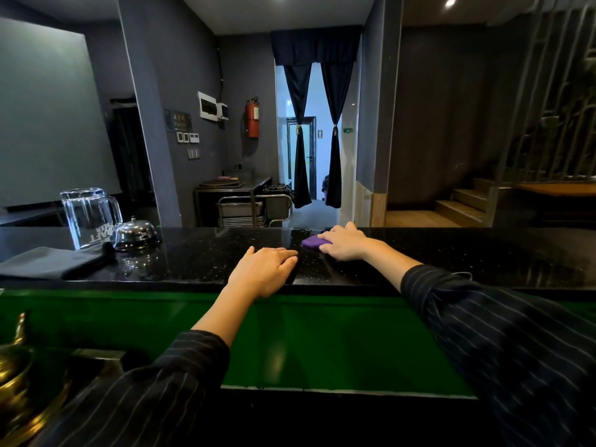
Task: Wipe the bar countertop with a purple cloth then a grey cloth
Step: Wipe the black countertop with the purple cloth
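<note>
So the first pass looks underway and not finished: the purple cloth (314,242) lies bunched on the black counter (483,256), well to the right of the bell (135,234), and the right hand (345,245) presses down on it with fingers laid fairly straight and close together over the fabric. The left hand (263,272) rests flat on the counter's near edge, between the bell and the purple cloth, fingers straight and together, holding nothing. How much of the top has been wiped cannot be told from the glossy, speckled surface. The whole second pass seems left to do, since the grey cloth (48,261) sits folded on the counter just left of the bell and nearer the person, with no hand on it.

Standing in the way of a full wipe, I judge, are the bell itself, an upturned glass jug (88,214) touching or just behind it on its left, and the grey cloth; these would need lifting or working around. A brass pot (16,375) sits lower down, well below the bell, off the counter
</note>
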